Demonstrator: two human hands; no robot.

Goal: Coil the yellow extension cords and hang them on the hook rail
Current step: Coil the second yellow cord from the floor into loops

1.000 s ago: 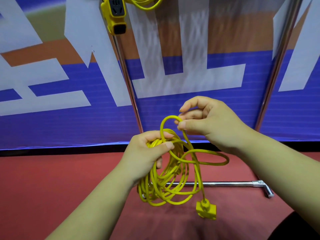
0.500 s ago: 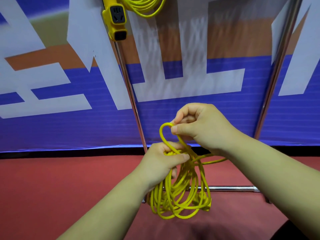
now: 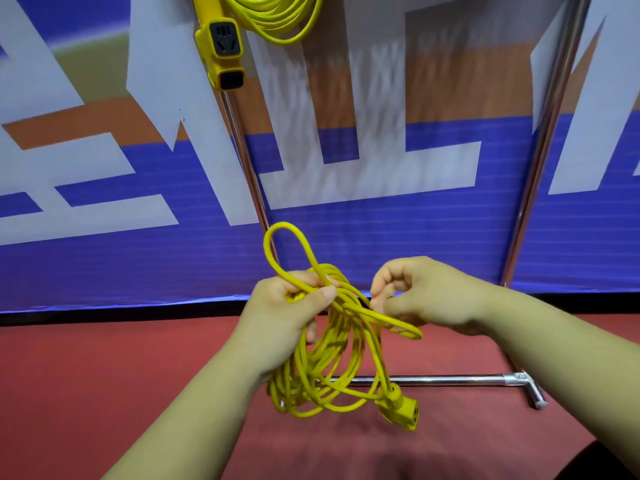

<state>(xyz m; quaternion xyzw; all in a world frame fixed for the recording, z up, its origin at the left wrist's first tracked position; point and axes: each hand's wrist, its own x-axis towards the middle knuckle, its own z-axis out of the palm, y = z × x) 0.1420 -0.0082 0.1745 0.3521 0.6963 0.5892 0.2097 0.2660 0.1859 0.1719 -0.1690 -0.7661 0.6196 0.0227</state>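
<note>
Blue banner [image 3: 415,244]: big white lettering, cropped, unreadable. On the metal stand [image 3: 540,168] up top hangs a coiled hung cord [image 3: 277,15]. In mid-air, left hand [image 3: 280,317] grip clenched round the bunched yellow cord [image 3: 332,368]; right hand [image 3: 426,296] pinches one strand. Plug [image 3: 401,408] dangles below.

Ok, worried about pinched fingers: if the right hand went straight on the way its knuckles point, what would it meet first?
Probably the coiled cord bunched in the grip of the left hand, just ahead of the right hand; the left thumb sits right behind those strands. Depth is hard to judge.
</note>
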